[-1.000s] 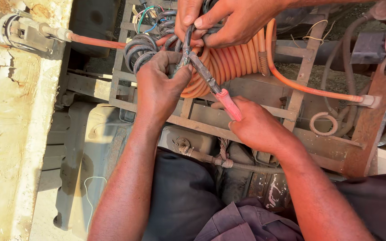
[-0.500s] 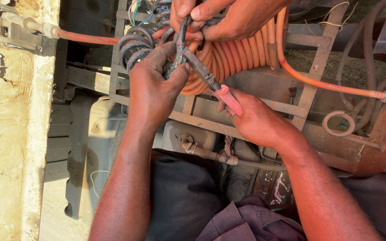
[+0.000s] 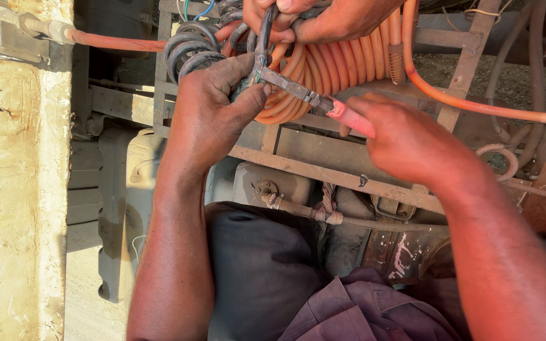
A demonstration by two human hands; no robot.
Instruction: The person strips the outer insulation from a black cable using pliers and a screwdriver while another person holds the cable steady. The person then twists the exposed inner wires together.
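My left hand (image 3: 213, 107) grips a black cable (image 3: 261, 35) where the jaws of a pair of pliers (image 3: 298, 91) bite it, just in front of an orange coiled hose (image 3: 330, 66). My right hand (image 3: 406, 136) is closed around the pliers' red handles (image 3: 352, 117). Another person's hand (image 3: 317, 19) comes in from the top edge and holds the black cable and the coil from above. Black coiled hoses (image 3: 191, 47) hang just left of the orange coil.
A rusty metal frame (image 3: 323, 170) runs under the hoses. An orange hose (image 3: 469, 104) leads off to the right, another (image 3: 115, 43) to a fitting on a pale, worn wall (image 3: 14, 189) at left. My dark-clothed lap (image 3: 260, 271) fills the bottom.
The view has shifted down and slightly left across the frames. Both my hands and the other person's hand keep their hold on the cable, pliers and coil.
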